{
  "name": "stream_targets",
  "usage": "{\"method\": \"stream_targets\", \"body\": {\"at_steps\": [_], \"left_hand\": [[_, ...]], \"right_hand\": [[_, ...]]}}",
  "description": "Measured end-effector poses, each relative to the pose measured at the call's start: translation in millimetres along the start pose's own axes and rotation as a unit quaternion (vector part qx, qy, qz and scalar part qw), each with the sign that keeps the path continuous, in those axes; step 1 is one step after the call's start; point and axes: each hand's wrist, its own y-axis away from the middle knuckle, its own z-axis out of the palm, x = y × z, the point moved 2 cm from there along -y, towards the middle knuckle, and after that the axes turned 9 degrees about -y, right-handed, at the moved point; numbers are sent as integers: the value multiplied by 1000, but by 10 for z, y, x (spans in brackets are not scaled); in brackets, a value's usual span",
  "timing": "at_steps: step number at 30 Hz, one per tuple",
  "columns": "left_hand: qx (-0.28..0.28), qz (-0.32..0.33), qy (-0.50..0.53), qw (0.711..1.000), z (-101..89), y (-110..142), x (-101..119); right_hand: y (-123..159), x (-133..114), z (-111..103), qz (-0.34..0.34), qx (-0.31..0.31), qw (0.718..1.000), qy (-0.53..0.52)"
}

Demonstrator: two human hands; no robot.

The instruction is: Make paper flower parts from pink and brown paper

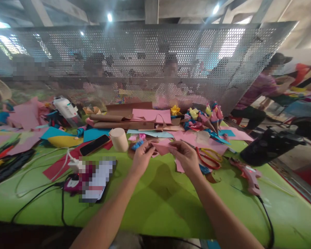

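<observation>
A small piece of pink paper (162, 146) is stretched between my hands above the green table. My left hand (144, 152) pinches its left edge, while my right hand (184, 154) grips the right side between thumb and fingers. Just left of my left hand stands a cream-coloured roll (119, 139). Scissors with red and yellow handles (209, 158) lie right beside my right hand. Scraps of pink paper (179, 166) and crumpled blue paper (137, 145) are close to the hands.
A pink glue gun (251, 176) and black bottle (271, 147) are on the right. Two phones (95, 145) and a power strip (74, 183) with cables lie left. Brown paper rolls (124, 125) and paper flowers (214, 117) line the back, before a perforated metal screen (145, 52). A person (261, 86) sits far right.
</observation>
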Motion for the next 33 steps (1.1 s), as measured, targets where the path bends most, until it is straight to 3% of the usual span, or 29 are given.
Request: {"method": "stream_targets", "body": {"at_steps": [4, 8, 12, 17, 21, 25, 29, 33], "left_hand": [[-6, 12, -23, 1000, 6, 10, 7], [0, 0, -35, 999, 69, 59, -44], [-56, -4, -123, 991, 138, 92, -129], [-18, 63, -289, 955, 73, 77, -91], [-73, 107, -363, 923, 74, 96, -6], [-116, 127, -394, 903, 117, 136, 31], [-115, 116, -383, 909, 117, 137, 56], [-92, 100, -300, 944, 98, 101, 45]], "right_hand": [[1, 6, 25, 38, -35, 999, 0], [10, 82, 32, 43, -2, 999, -16], [27, 175, 40, 41, 12, 998, -38], [29, 112, 35, 33, -43, 998, 23], [30, -44, 13, -15, -46, 997, 66], [28, -73, 29, 14, -56, 997, 43], [27, -43, 43, 60, -25, 997, -30], [33, -47, 52, 90, 9, 991, -94]]}}
